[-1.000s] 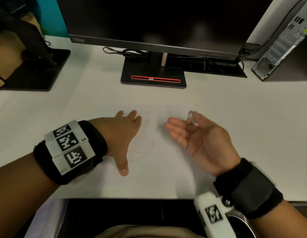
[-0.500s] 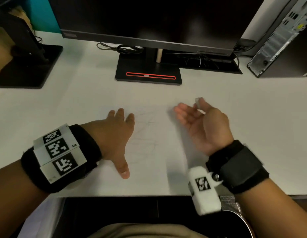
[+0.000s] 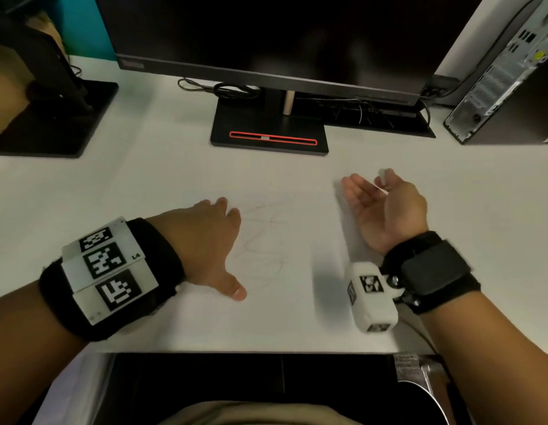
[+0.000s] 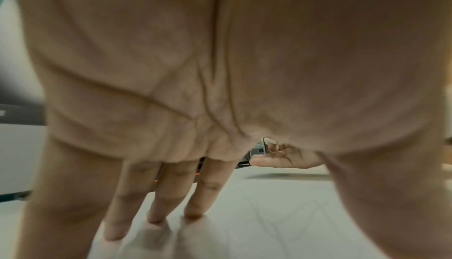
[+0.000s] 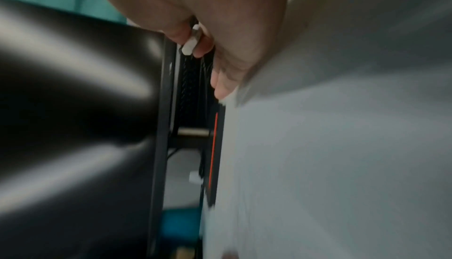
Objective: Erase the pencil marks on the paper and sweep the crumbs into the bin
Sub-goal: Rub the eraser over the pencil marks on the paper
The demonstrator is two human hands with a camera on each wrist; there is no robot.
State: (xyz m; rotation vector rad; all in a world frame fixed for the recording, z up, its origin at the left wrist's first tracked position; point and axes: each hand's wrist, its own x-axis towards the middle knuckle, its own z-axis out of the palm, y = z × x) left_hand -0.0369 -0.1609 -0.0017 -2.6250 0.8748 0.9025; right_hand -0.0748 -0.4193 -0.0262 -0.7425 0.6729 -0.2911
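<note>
While we are pressing our left hand (image 3: 205, 240) flat, fingers (image 4: 203, 191) spread, to pin the paper (image 3: 266, 317) on the tabletop (image 3: 481, 210), faint pencil marks (image 3: 263, 240) are lying just beside it. We are pinching the eraser (image 3: 382, 176) in our right hand (image 3: 386, 210), palm up, probably to sweep with its edge; no bin is showing.

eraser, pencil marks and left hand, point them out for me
eraser (image 5: 191, 40), right wrist view, on its white side between thumb and finger
pencil marks (image 3: 263, 240), head view, on the faint scribble's middle
left hand (image 3: 202, 240), head view, on the back of the hand

Matt white paper (image 3: 266, 240) on a smooth desk (image 3: 144, 179); glossy black monitor (image 3: 266, 35).
</note>
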